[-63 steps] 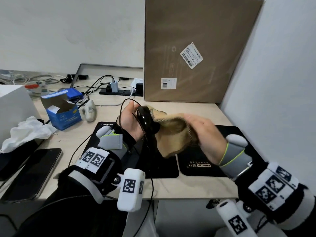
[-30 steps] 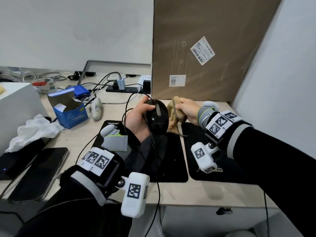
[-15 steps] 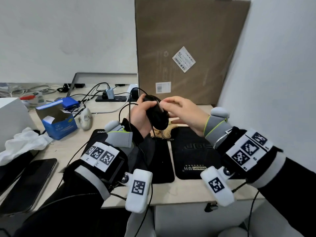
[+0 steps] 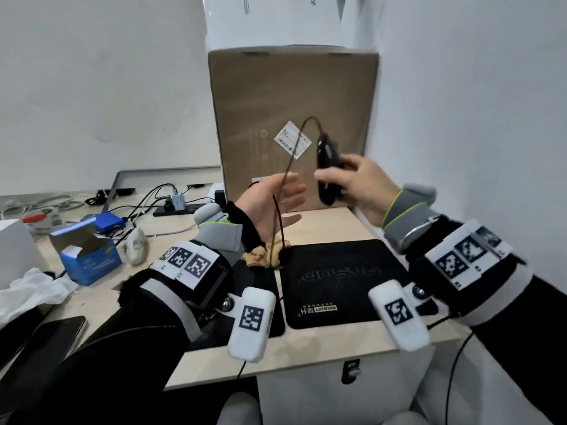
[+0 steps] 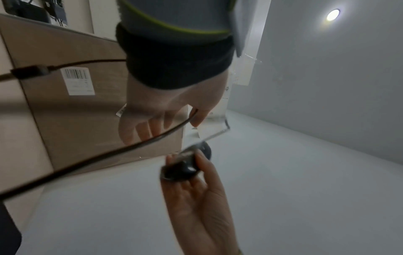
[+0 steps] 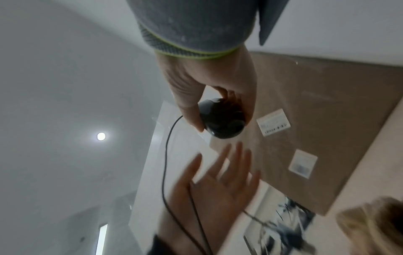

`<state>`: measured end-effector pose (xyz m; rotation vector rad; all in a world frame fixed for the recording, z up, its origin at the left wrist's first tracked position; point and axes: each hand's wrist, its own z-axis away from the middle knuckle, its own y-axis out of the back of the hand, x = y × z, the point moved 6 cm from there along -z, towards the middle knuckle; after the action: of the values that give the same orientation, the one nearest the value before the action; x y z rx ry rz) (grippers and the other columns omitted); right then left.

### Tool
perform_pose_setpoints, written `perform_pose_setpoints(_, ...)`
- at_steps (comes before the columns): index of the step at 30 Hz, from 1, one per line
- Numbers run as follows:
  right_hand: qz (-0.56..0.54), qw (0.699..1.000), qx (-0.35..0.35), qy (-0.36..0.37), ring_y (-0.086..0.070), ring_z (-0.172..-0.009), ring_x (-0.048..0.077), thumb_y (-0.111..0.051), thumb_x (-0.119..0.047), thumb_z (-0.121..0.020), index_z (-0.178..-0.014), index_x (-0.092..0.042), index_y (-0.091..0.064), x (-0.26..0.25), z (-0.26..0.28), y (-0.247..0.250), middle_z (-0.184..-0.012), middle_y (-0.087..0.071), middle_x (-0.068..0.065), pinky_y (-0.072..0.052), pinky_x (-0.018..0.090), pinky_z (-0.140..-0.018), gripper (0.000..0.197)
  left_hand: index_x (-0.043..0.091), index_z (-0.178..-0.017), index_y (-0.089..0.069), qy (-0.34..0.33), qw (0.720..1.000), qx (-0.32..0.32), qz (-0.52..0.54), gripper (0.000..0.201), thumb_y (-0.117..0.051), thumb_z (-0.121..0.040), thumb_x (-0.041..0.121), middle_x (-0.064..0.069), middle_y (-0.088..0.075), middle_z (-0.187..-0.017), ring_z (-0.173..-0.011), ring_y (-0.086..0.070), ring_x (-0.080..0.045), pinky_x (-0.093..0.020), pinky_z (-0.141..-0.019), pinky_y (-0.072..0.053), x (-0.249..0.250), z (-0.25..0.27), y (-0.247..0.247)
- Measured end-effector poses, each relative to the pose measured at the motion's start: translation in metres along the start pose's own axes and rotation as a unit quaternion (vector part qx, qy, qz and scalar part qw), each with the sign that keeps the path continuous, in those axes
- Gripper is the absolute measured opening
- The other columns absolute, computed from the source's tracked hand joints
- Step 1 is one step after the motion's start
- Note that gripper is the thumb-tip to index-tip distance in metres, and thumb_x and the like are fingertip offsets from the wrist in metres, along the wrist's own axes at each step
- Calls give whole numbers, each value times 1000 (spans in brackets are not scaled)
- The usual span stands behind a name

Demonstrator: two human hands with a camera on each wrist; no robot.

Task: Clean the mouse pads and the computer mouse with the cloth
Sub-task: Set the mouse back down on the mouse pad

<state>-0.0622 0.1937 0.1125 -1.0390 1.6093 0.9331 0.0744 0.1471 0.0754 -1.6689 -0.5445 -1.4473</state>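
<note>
Gripping the black mouse (image 4: 328, 170) aloft, the right hand (image 4: 362, 185) curls round it at 1 o'clock above the mouse pads (image 4: 343, 280), left hand (image 4: 270, 207) spread wide, cable (image 4: 277, 210) crossing its palm, cloth (image 4: 264, 256) crumpled below.

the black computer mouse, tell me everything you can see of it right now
The black computer mouse is a glossy, rounded, plastic-looking wired mouse, lifted clear of the desk in front of the tall brown cardboard box. The right hand grips it by its sides, fingers and thumb curled round it, holding it roughly on end. Its thin dark cable arcs from the upper end and drops across the open left hand, which does not touch the mouse body.
</note>
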Motion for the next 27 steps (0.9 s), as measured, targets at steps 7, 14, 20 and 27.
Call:
perform_pose_setpoints(7,-12,993,115,-15,-59,-69,17,-72,-15,-76,-94,-8,-58,-69,-15,91,-76,-58,3,-56,33,-68,24,15,-117,-57,82,982,-165,-50,55,-28,-94,56,-10,-71,-104,-93,-68,-25,-40,-86,-48,-5,27,-43)
perform_pose_setpoints(14,34,978,197,-50,-62,-88,23,-75,-17,-72,-124,-3,-49,-69,-12,130,-113,-60,12,-56,30,-57,60,17,-110,-59,7,948,-263,-179,21,-44,-96,12,3,-53,-57,-60,-57,-11,-24,-68,-49,-4,39,-89)
perform_pose_setpoints(20,49,977,203,-36,-61,-93,24,-75,-18,-73,-116,-2,-53,-63,-7,145,-109,-60,12,-56,35,-78,50,23,-80,-66,-111,762,-63,-635,25,-47,-95,29,1,-53,-66,-69,-49,-15,-26,-64,-37,-1,-7,-86)
perform_pose_setpoints(27,60,977,203,-18,-62,-99,24,-75,-21,-73,-117,-3,-56,-62,-4,158,-110,-62,11,-56,37,-82,51,20,-55,-50,-105,771,18,-628,45,-39,-97,30,3,-51,-33,-37,-53,-7,-12,-40,-35,13,-59,-100)
